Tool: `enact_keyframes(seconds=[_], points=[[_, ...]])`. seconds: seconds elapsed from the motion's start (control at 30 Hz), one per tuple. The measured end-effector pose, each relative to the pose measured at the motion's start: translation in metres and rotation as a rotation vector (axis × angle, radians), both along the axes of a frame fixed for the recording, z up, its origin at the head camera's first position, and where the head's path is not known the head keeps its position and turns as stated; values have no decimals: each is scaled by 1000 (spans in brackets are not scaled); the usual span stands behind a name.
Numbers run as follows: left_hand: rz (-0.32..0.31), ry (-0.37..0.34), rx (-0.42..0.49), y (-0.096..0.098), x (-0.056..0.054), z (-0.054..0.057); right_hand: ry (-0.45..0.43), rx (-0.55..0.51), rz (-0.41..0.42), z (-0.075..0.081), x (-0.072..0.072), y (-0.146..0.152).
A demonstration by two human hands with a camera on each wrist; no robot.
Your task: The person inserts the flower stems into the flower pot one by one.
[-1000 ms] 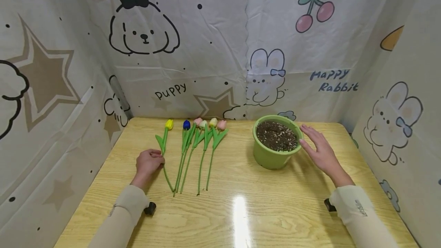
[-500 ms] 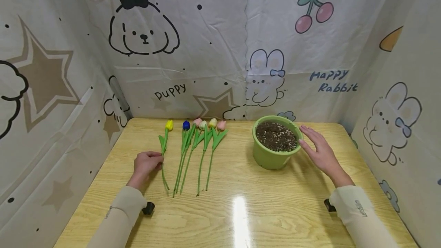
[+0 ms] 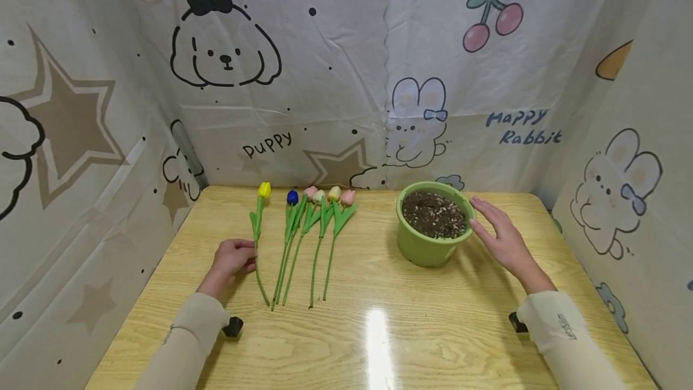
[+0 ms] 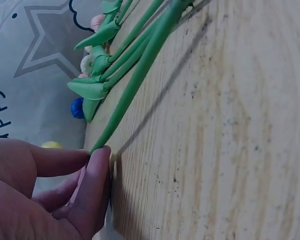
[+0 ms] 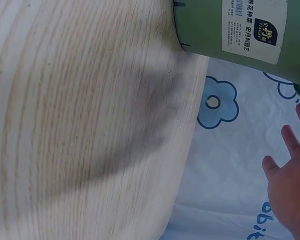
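Note:
At the table's left side, my left hand [image 3: 231,262] pinches the green stem of a yellow artificial tulip [image 3: 264,190] between thumb and fingers. The left wrist view shows that stem [image 4: 135,85] running up and away from the fingertips, its shadow on the wood; the yellow bloom [image 4: 51,144] is mostly hidden behind the hand. My right hand [image 3: 506,242], fingers extended, is at the right rim of a green flowerpot [image 3: 425,250] filled with dark soil [image 3: 435,215]. In the right wrist view, fingertips meet the rim at the frame's edge, beside the pot's labelled wall [image 5: 205,30].
Right of the yellow tulip lie several more tulips: a blue one [image 3: 293,197], pink ones [image 3: 349,197] and whitish ones [image 3: 335,193], stems toward me. The wooden table [image 3: 433,330] is bounded by a printed cloth [image 3: 335,77] at the back and sides.
The yellow tulip has shifted slightly away from me, and its stem end has moved left, apart from the other stems. My left hand has moved slightly left and nearer me. The right hand stays put.

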State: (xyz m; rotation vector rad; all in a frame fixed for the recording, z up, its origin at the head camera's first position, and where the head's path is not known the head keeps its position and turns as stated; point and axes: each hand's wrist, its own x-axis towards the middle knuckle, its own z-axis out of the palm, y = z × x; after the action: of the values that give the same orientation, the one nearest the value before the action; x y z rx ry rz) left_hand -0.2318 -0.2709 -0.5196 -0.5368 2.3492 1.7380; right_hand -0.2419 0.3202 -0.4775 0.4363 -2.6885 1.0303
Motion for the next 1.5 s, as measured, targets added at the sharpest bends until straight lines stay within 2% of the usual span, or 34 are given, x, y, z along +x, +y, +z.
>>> enact_keyframes(seconds=[0.2, 0.5, 1.13, 1.33, 1.5], points=[[3, 26, 42, 2, 0, 1, -24, -22, -1, 4, 1, 0], [-9, 84, 71, 4, -3, 8, -54, -37, -4, 4, -2, 2], [-26, 201, 78, 17, -5, 30, -77, -64, -16, 2, 0, 0], [-33, 256, 97, 25, -6, 39, -85, -71, -25, 1, 0, 0], [-31, 272, 127, 32, -5, 45, -86, -85, -21, 0, 2, -2]])
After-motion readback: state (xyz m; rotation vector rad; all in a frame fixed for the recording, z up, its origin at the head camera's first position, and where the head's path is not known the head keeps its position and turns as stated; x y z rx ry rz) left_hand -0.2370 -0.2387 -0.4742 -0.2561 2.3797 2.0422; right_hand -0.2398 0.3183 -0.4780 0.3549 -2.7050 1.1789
